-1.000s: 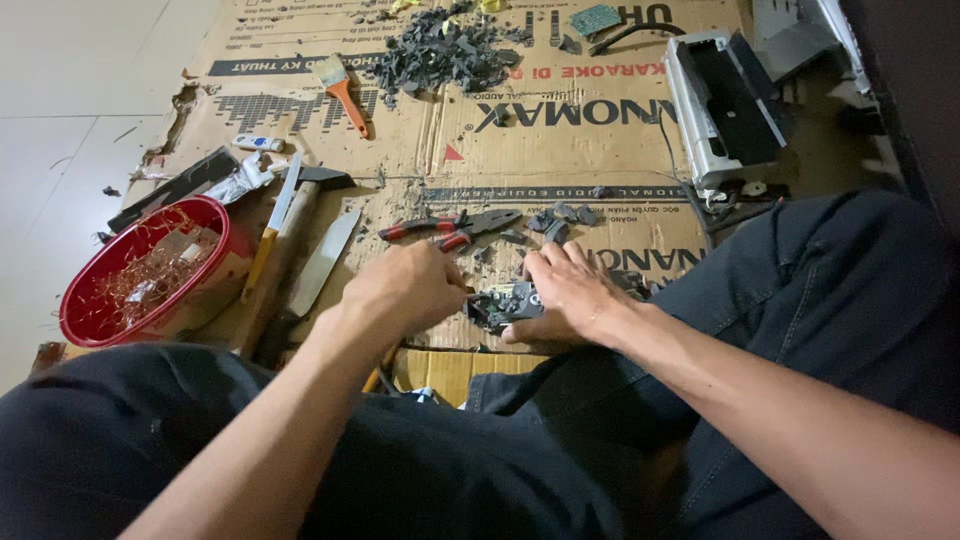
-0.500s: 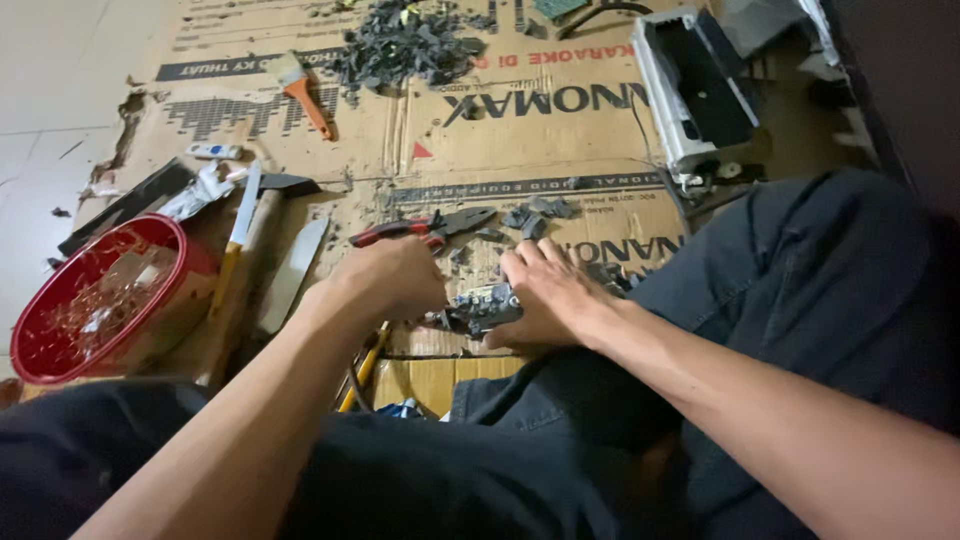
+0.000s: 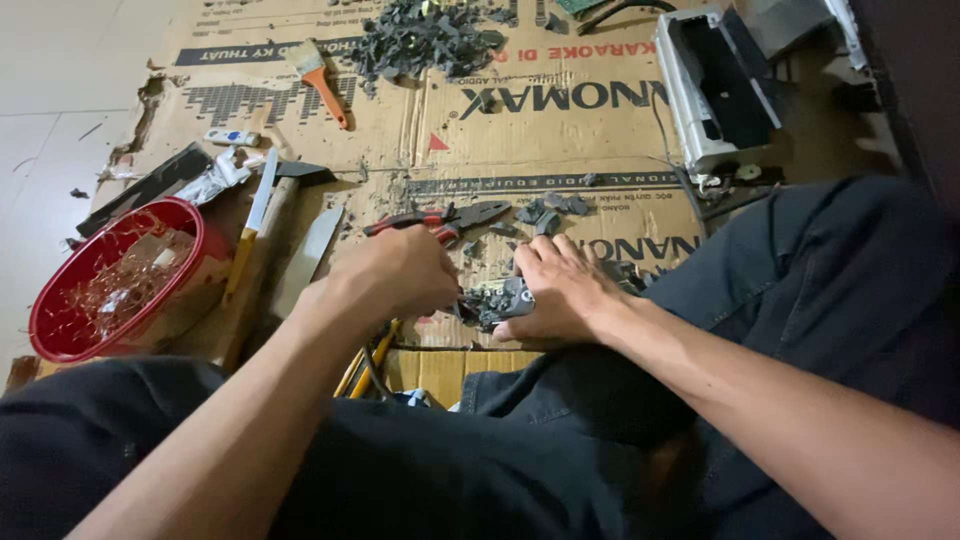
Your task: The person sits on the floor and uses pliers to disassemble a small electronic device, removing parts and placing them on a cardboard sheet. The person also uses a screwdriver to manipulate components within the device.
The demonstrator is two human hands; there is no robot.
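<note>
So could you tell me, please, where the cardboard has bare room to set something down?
Free: between the paintbrush and the white casing, below the dark scrap heap. Crowded: around both hands and beside the red bowl, where the knives lie.

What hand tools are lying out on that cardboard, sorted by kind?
Paintbrush: 1
Pliers: 1
Hammer: 1
Screwdriver: 1
Total: 4

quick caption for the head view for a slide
Both hands, left hand and right hand, work a small grey part on cardboard beside a red bowl.
</note>
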